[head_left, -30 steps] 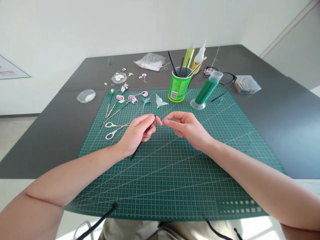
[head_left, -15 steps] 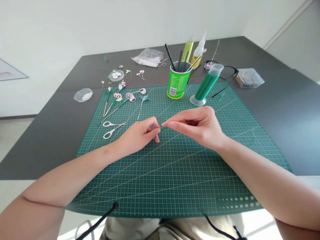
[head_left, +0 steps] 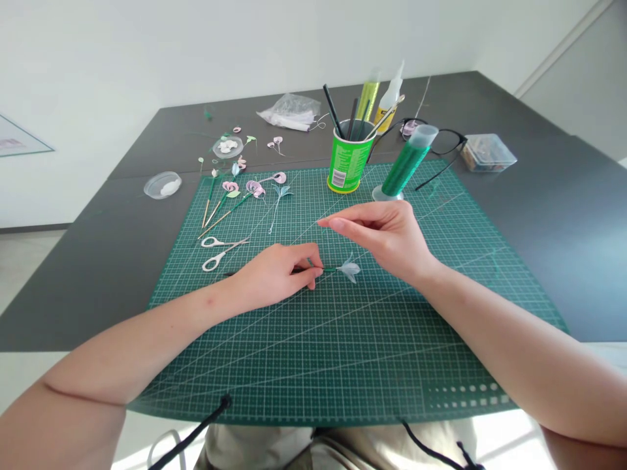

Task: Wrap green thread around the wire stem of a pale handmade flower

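Note:
Between the thumb and fingers of my left hand (head_left: 289,274) is a thin dark stick with green wrapping near its tip and a pale blue flower (head_left: 349,268) at the end, pointing right. The stick's dark tail shows behind my wrist. My right hand (head_left: 386,232) hovers above and to the right of the flower, thumb and forefinger pinched together. Any thread in that pinch is too fine to see. White-handled scissors (head_left: 215,261) lie partly spread to the left of my left hand. Beneath both hands is a green cutting mat (head_left: 343,352).
Behind my hands stand a green cup (head_left: 347,163) of tools and a spool of green thread (head_left: 407,163). Several small flowers on sticks (head_left: 230,189) lie at the left. Glasses (head_left: 449,141), a glue bottle (head_left: 388,104) and a clear box (head_left: 488,153) are farther back.
My left hand has dropped slightly toward me and right, and the blue flower, hidden before, now shows. My right hand has lifted up and away from the left fingertips.

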{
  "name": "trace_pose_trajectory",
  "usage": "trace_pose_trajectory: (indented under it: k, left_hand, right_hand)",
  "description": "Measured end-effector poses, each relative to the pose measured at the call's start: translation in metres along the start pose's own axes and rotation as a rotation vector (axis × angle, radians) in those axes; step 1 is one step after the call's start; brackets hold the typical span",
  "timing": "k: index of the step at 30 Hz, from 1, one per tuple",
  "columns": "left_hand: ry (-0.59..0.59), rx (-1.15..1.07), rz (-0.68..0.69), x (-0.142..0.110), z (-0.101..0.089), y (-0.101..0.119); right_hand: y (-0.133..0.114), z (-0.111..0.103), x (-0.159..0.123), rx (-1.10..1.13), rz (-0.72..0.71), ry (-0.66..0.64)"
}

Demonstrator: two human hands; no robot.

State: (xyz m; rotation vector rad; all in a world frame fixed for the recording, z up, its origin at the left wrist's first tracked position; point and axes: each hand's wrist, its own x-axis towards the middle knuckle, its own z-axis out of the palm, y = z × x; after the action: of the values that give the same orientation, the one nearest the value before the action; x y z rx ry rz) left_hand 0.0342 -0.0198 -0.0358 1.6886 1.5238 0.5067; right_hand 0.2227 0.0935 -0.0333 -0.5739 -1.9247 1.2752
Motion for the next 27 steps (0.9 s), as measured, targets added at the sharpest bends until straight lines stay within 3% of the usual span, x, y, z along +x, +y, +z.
trace_pose_trajectory:
  k: [9,14,20,27]
  left_hand:
    - [0.046,0.016,0.117,-0.003,0.002,-0.002]
    - [0.16,0.185,0.182,-0.004,0.005,-0.005]
    - [0.203,0.288,0.241,-0.006,0.006,-0.006]
    - [0.175,0.263,0.161,-0.004,0.004,-0.005]
  right_hand:
    - [0.004,-0.001,0.003,-0.061,0.015,0.023]
    - [0.008,-0.001,0.004,-0.12,0.082,0.033]
    - [0.011,-0.002,0.006,-0.141,0.134,0.028]
    - [0.007,0.0,0.005,-0.144,0.094,0.057]
